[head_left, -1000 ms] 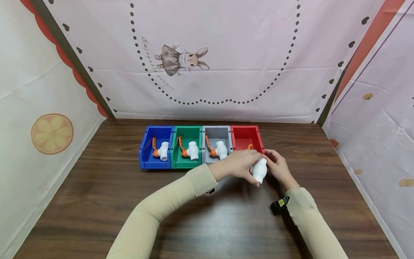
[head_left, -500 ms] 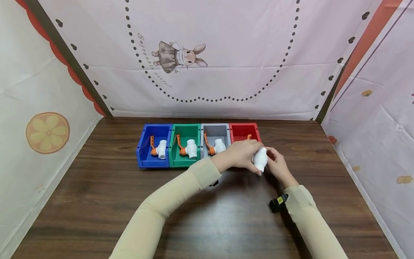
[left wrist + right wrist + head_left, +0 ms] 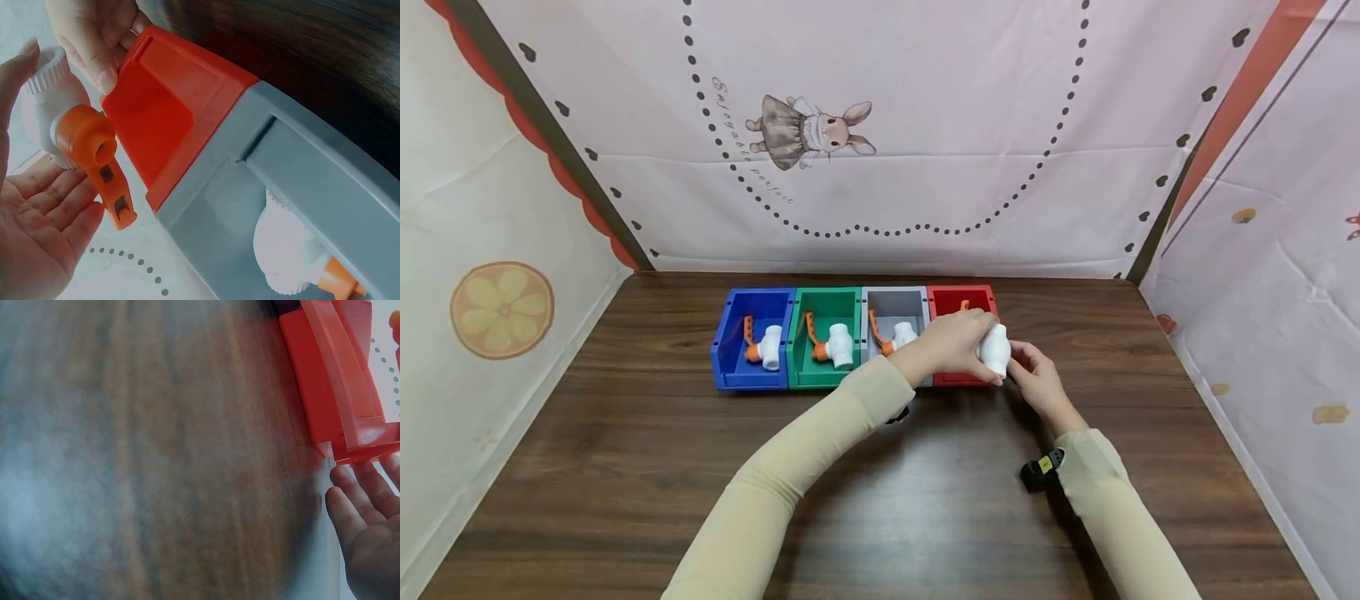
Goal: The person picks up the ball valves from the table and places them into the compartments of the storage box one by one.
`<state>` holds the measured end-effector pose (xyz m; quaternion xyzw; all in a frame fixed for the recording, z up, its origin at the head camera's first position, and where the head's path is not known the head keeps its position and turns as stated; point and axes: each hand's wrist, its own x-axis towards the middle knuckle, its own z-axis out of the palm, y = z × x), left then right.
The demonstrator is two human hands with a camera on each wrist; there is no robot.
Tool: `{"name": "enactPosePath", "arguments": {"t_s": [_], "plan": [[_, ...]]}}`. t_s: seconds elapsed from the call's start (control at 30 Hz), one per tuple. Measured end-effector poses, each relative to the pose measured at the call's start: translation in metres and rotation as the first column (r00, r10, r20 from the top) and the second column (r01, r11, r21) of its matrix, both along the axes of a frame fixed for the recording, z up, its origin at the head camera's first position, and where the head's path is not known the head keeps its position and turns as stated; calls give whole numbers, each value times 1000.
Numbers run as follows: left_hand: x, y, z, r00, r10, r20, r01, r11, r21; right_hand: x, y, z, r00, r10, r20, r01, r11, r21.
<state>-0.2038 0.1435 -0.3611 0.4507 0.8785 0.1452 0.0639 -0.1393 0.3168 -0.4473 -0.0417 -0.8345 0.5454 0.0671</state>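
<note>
My left hand (image 3: 951,342) grips a white ball valve (image 3: 996,350) with an orange handle, above the right front part of the red bin (image 3: 958,379). In the left wrist view, the valve's white body (image 3: 47,119) sits between thumb and fingers, and its orange lever (image 3: 112,190) points away from the palm. My right hand (image 3: 1039,385) is at the red bin's right side. Its fairly straight fingers (image 3: 350,500) touch the bin's outer wall in the right wrist view, with the thumb (image 3: 103,75) at the bin's corner in the left wrist view.
Left of the red bin stand a grey bin (image 3: 895,300), a green bin (image 3: 823,381) and a blue bin (image 3: 752,381), side by side. Each holds one white valve (image 3: 838,343) with an orange handle. A patterned cloth (image 3: 925,200) hangs behind the wooden table (image 3: 625,450).
My left hand has carried the valve forward, from in front of the red bin to over it. My right hand stays at the bin's side. The head view has shifted slightly.
</note>
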Motion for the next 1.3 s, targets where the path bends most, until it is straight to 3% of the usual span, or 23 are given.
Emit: {"name": "enactPosePath", "arguments": {"t_s": [0.37, 0.5, 0.67, 0.97, 1.3], "plan": [[-9, 4, -6, 994, 105, 20, -106, 994, 37, -1, 3, -4, 999, 25, 23, -25, 1000, -17], [-12, 5, -9, 990, 122, 77, -125, 991, 43, -1, 3, -3, 999, 22, 31, -22, 1000, 12], [-15, 8, -12, 982, 148, 118, -154, 987, 45, -1, 2, -5, 1000, 14, 23, -13, 1000, -19], [-20, 15, -15, 952, 256, 168, -262, 965, 14, -2, 3, -5, 999, 6, 39, -5, 999, -39], [-25, 18, -21, 927, 309, 213, -314, 949, -10, -2, 3, -3, 997, 8, 79, -3, 998, -65]]}}
